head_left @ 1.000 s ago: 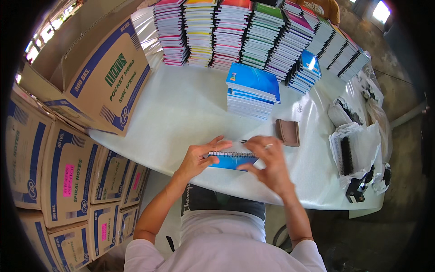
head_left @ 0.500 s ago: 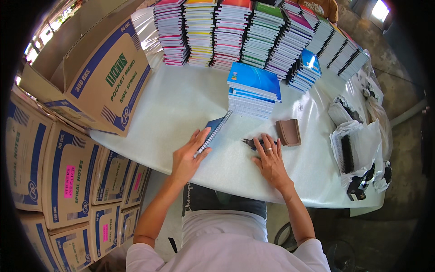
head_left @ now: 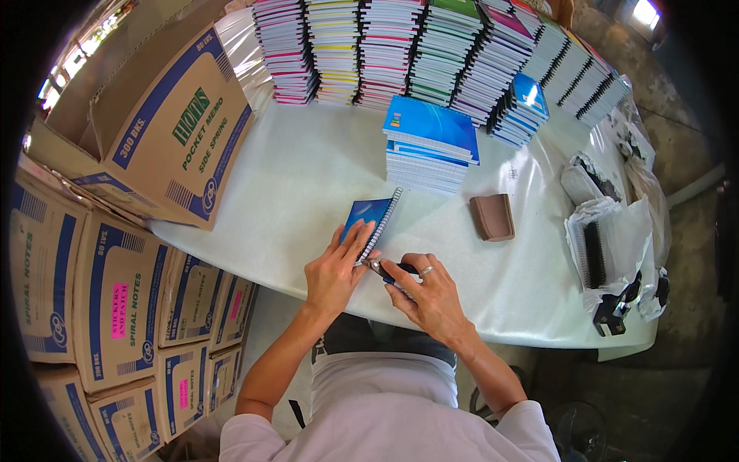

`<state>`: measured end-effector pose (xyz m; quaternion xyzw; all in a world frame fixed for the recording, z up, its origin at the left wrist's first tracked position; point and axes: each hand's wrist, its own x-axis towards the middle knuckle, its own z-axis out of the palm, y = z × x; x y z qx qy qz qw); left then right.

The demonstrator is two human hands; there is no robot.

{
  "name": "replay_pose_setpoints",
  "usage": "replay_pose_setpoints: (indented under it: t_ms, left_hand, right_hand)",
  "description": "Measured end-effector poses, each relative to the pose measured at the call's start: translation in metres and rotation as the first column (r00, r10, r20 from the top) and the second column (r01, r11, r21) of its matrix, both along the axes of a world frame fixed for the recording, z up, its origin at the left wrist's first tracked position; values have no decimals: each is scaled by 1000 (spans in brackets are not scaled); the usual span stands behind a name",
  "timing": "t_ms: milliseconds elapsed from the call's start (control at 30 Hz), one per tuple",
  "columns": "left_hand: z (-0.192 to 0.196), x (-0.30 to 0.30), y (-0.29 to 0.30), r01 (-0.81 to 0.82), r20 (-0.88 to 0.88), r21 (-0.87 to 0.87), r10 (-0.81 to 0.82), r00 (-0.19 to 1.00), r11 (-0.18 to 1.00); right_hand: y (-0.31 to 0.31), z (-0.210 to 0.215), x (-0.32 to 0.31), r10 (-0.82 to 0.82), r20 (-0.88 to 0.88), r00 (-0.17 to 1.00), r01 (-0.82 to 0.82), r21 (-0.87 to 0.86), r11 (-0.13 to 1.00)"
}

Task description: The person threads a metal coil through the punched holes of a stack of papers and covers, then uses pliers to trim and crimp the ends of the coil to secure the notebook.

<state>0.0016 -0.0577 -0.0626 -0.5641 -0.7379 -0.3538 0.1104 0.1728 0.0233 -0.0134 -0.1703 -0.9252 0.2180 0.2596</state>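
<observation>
A small blue-covered spiral notebook [head_left: 365, 213] lies tilted near the table's front edge, its wire coil [head_left: 383, 221] along the right side. My left hand [head_left: 334, 266] grips its lower part, fingers across the cover. My right hand [head_left: 427, 289], with a ring on one finger, is closed round dark-handled pliers [head_left: 399, 271]. Their metal jaws [head_left: 374, 264] are at the coil's near end, beside my left fingertips; whether they bite on the wire I cannot tell. Beyond the notebook stands a pile of blue notebooks [head_left: 431, 131].
A brown open-topped holder [head_left: 493, 216] sits right of my hands. Tall notebook stacks [head_left: 385, 54] line the table's far side. White-wrapped black coils [head_left: 593, 254] lie at the right edge. A large open carton [head_left: 185, 146] stands at the left, above stacked boxes [head_left: 119, 300].
My right hand has picked up the pliers from the table and brought them left to the notebook's coil. The notebook has turned flatter, showing more of its cover.
</observation>
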Motion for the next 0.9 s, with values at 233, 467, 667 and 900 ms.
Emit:
replay_pose_setpoints:
  t_ms: [233, 467, 667, 900]
  left_hand:
    - [7, -3, -1, -7, -73, -37, 5, 997, 999]
    - [17, -74, -15, 10, -110, -529, -80, 991, 849]
    - [65, -92, 82, 250, 617, 81, -245, 748, 965]
    - [63, -82, 153, 147, 681, 137, -202, 704, 979]
  right_hand:
    - [36, 4, 6, 222, 82, 971, -85, -754, 652]
    - [88, -3, 41, -9, 65, 998, 17, -121, 993]
    - [173, 63, -20, -604, -42, 796, 559, -334, 759]
    - [223, 74, -53, -512, 347, 786, 613, -334, 716]
